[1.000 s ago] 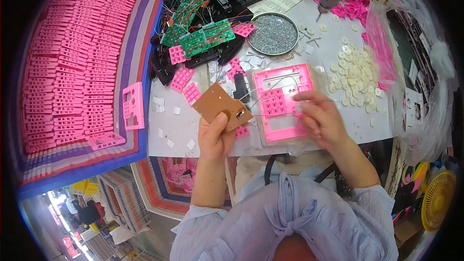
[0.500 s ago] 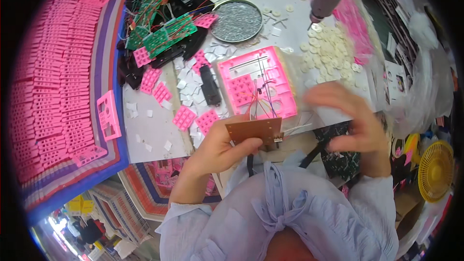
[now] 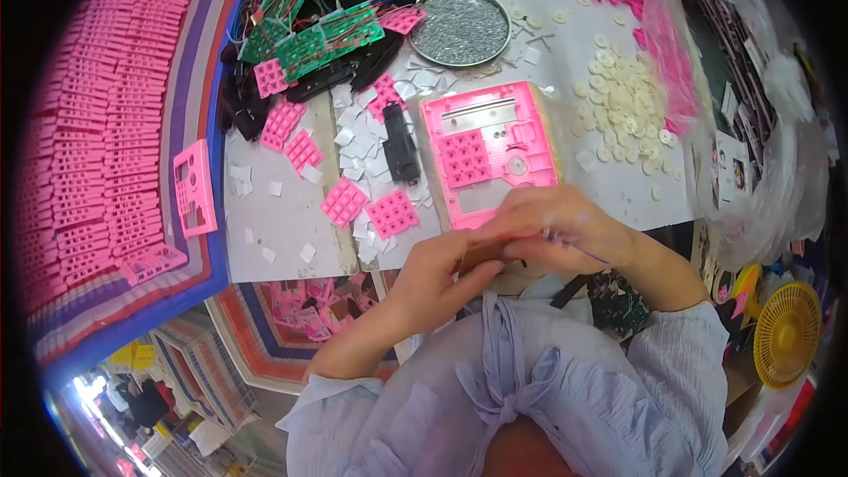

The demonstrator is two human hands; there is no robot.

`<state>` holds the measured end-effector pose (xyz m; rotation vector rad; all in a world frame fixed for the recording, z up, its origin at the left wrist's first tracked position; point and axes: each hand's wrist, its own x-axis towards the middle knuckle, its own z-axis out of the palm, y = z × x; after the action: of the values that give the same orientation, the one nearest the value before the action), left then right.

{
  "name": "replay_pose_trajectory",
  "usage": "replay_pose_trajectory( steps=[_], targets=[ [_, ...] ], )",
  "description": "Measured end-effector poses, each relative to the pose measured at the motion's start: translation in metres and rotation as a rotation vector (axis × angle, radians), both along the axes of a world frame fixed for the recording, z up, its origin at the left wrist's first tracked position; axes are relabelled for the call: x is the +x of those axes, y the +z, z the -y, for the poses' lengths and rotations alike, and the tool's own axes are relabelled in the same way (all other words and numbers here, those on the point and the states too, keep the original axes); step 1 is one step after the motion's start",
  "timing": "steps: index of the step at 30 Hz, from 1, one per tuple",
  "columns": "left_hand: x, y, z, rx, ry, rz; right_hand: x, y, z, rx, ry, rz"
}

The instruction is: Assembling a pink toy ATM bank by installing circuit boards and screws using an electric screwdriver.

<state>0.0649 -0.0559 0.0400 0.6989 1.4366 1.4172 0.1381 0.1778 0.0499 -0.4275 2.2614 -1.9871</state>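
My left hand grips a small brown circuit board near my chest. Closed over the board's far side, my right hand pinches its thin wires; the fingers are partly smeared by motion. A purple wire sticks out below that hand. Just beyond both hands lies an open pink plastic housing, with a pink keypad set inside it. To its left rests a black plastic part on scattered white paper squares.
A round tin of small metal screws stands at the back. Cream discs are heaped on the right. Green circuit boards lie back left, beside stacked pink casings. A yellow fan is at far right.
My right hand has come in from the right to the board and gathered the wires that trailed over the pink housing. The hanging screwdriver has moved up, mostly out of view.
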Motion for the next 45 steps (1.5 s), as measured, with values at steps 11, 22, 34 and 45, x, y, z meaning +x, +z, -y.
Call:
replay_pose_trajectory(
  steps=[11,22,34,45],
  targets=[
    [0.015,-0.022,0.023,-0.036,0.146,0.377,-0.077,-0.014,-0.023,0.291,-0.187,0.233],
    [-0.036,0.012,0.02,-0.34,0.297,-0.757,-0.09,-0.015,-0.011,0.715,-0.185,0.053],
    [-0.048,-0.019,-0.018,-0.11,0.004,-1.396,-0.084,-0.011,-0.006,0.907,-0.317,-0.116],
    [-0.045,-0.015,-0.018,-0.191,-0.084,-1.415,-0.018,-0.023,0.025,1.148,-0.152,-0.342]
  ],
)
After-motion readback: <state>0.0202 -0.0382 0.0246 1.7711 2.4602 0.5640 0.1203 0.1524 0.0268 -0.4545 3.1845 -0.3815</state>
